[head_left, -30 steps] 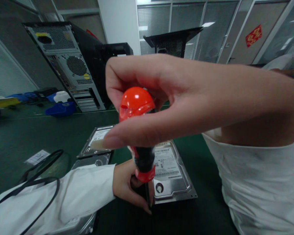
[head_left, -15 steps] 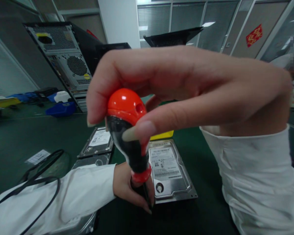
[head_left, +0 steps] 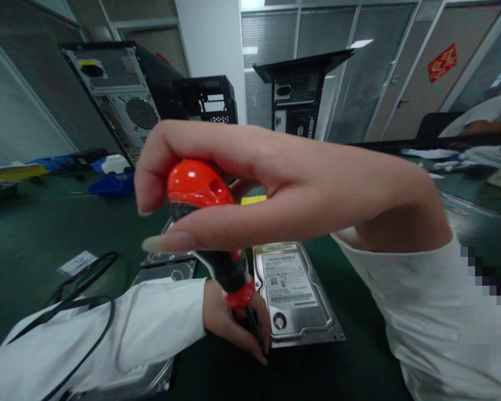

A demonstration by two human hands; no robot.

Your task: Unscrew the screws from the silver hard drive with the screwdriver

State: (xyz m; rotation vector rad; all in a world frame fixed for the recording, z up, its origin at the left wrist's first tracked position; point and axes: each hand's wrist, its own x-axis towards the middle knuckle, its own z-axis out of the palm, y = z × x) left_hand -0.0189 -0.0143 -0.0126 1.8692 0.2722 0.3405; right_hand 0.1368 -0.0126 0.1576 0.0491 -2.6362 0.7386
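My right hand (head_left: 284, 178) is wrapped round the bulbous red-and-black handle of a screwdriver (head_left: 198, 181), its thumb lying across the near side. The screwdriver slants down, its dark shaft pointing at the lower left corner of a silver hard drive (head_left: 294, 284) with a white label. Low on the shaft, the fingers of my left hand (head_left: 229, 323) close about it beside that drive's left edge. Fingers hide the tip, so I cannot tell whether it touches a screw. Left of my left hand, other hard drives (head_left: 167, 271) lie partly under my sleeve.
Open computer cases (head_left: 112, 89) stand at the back, with another case (head_left: 298, 94) further right. Blue trays (head_left: 112, 185) and a yellow item (head_left: 20, 171) lie at the left. A black cable (head_left: 79, 301) loops over my left sleeve. At far right a person's arm rests by the bench.
My right thumb has slid leftward across the handle, and the hand sits lower in view. The left hand stays round the shaft beside the drive. The whole view has shifted slightly.
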